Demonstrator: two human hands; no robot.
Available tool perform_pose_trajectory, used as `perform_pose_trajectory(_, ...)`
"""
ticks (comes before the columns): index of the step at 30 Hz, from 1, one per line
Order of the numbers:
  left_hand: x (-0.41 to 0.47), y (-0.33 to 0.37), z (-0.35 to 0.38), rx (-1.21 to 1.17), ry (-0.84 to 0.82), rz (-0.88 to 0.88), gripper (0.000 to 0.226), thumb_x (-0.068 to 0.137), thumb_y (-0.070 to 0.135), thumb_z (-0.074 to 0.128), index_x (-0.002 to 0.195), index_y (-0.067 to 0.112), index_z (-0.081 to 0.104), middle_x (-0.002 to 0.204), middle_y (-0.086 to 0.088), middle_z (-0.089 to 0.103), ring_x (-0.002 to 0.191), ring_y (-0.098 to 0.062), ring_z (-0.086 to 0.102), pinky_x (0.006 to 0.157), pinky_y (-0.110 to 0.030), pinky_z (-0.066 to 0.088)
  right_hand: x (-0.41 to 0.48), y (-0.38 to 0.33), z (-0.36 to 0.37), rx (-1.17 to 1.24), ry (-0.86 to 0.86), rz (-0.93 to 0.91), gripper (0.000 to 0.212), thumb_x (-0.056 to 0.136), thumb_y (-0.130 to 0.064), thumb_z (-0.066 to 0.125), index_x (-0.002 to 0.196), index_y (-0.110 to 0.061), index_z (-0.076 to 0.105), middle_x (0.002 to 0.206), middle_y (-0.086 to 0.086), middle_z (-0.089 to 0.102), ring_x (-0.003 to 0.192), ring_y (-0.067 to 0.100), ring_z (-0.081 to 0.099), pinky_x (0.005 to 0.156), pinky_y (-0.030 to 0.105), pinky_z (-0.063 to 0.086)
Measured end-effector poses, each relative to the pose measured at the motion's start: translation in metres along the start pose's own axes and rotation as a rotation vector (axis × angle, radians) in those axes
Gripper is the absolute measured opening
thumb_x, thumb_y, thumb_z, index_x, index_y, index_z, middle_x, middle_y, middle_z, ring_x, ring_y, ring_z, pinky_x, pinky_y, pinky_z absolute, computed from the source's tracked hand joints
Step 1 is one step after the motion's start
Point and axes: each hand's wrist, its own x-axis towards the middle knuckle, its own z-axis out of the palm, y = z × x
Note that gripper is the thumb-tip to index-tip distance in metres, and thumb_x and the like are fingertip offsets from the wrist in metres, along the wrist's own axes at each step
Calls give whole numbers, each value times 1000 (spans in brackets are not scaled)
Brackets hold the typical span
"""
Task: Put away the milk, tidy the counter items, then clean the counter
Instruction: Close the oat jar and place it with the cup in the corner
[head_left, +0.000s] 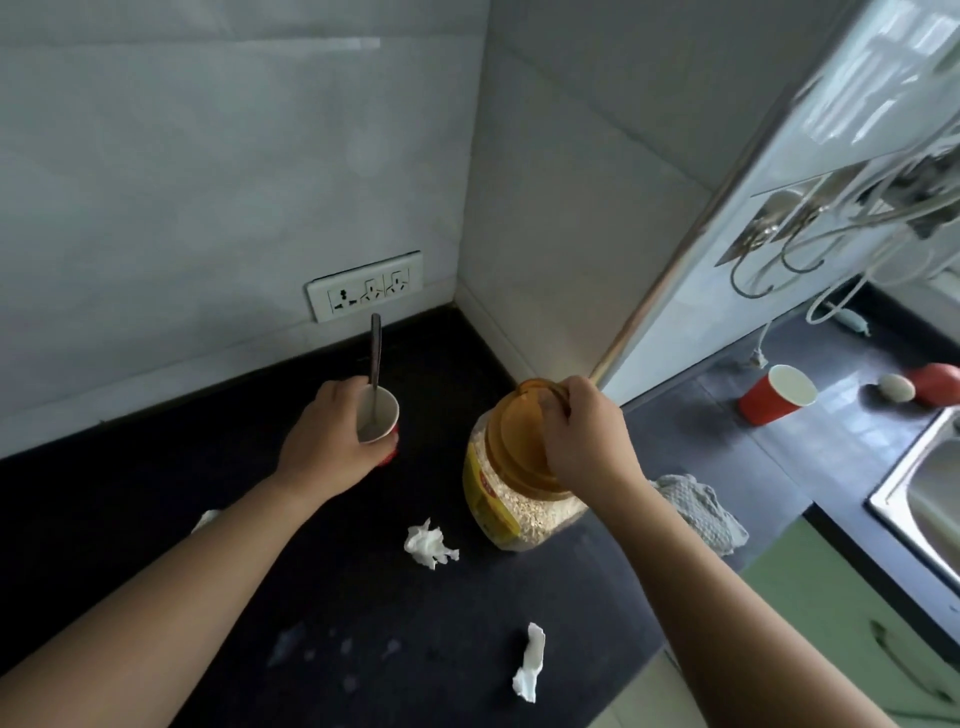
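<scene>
A black counter (156, 509) runs into a tiled corner. My left hand (322, 441) is wrapped around a red paper cup (379, 415) with a white inside, and a metal spoon (375, 353) stands in it. My right hand (582, 431) grips the amber lid (514, 441) of a clear oats jar (519, 514) with a yellow label. Two crumpled white tissues lie on the counter, one (428, 543) in front of the jar, the other (531, 662) near the front edge. Pale spill marks (332, 644) show on the counter near me.
A grey cloth (706, 514) lies right of the jar. Beyond a white panel (779, 218) stand another red cup (776, 394), a red round object (937, 383) and a steel sink (930, 499). A socket plate (363, 292) is on the wall. Hooks (769, 260) hang at right.
</scene>
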Motion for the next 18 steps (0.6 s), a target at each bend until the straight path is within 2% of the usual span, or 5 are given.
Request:
perform_pose_trajectory(5,-29,31,-25,-73,83,15,67,73,37,74,130,23,42,129,-2,46,105,-16,51,76,-29,41,-9,3,-9,50,30,-64,19,93,-26,45,79,-14,51,70,-4,52,62,11,46,49,20,29)
perform_pose_trajectory(9,-55,57,-36,-126,123,51,64,72,40,73,127,26,44,124,3,48,99,-9,49,74,-25,40,-24,8,-39,127,143,-139,16,90,-26,51,79,-16,58,69,-7,56,66,13,52,53,19,35)
perform_pose_trajectory(11,-68,71,-37,-132,145,86,64,71,41,73,126,26,44,121,6,48,99,-8,49,72,-22,39,-37,12,-57,158,180,-170,16,89,-26,54,76,-18,59,66,-11,56,63,7,52,52,19,36)
perform_pose_trajectory(14,-91,96,-31,-150,178,140,65,71,39,74,127,25,44,118,9,46,98,-6,47,69,-15,35,-61,26,-81,181,209,-188,18,88,-29,55,75,-17,60,65,-7,59,64,9,55,53,22,40)
perform_pose_trajectory(18,-128,132,-16,-182,177,175,68,72,38,74,130,25,42,119,14,41,103,-3,45,74,-16,34,-97,57,-102,211,269,-181,20,85,-32,61,71,-18,60,61,-6,60,59,8,53,51,20,37)
